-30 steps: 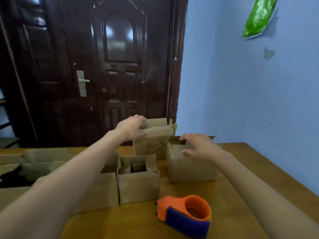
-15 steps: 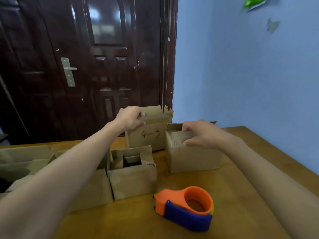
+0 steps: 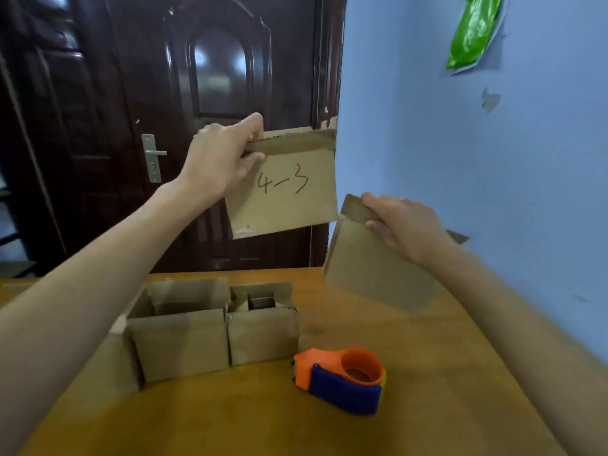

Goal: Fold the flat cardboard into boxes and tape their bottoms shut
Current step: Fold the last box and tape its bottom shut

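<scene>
My left hand (image 3: 218, 159) grips the top edge of a cardboard box marked "4-3" (image 3: 289, 195) and holds it in the air in front of the door. To its lower right, my right hand (image 3: 403, 225) grips the top rim of a plain cardboard box (image 3: 371, 274), which is tilted and lifted just above the wooden table (image 3: 427, 406). Two open-topped boxes stand side by side on the table, a larger one (image 3: 181, 340) and a smaller one (image 3: 263, 334). An orange and blue tape dispenser (image 3: 342, 378) lies in front of them.
More cardboard (image 3: 108, 366) lies at the left under my left arm. A dark wooden door (image 3: 197, 93) stands behind the table, with a blue wall (image 3: 460, 159) to the right carrying a green bag (image 3: 473, 31). The table's right edge runs close to the wall.
Both hands have lifted their boxes off the table: the "4-3" box has risen well up, and the plain box has tilted and come up to the right.
</scene>
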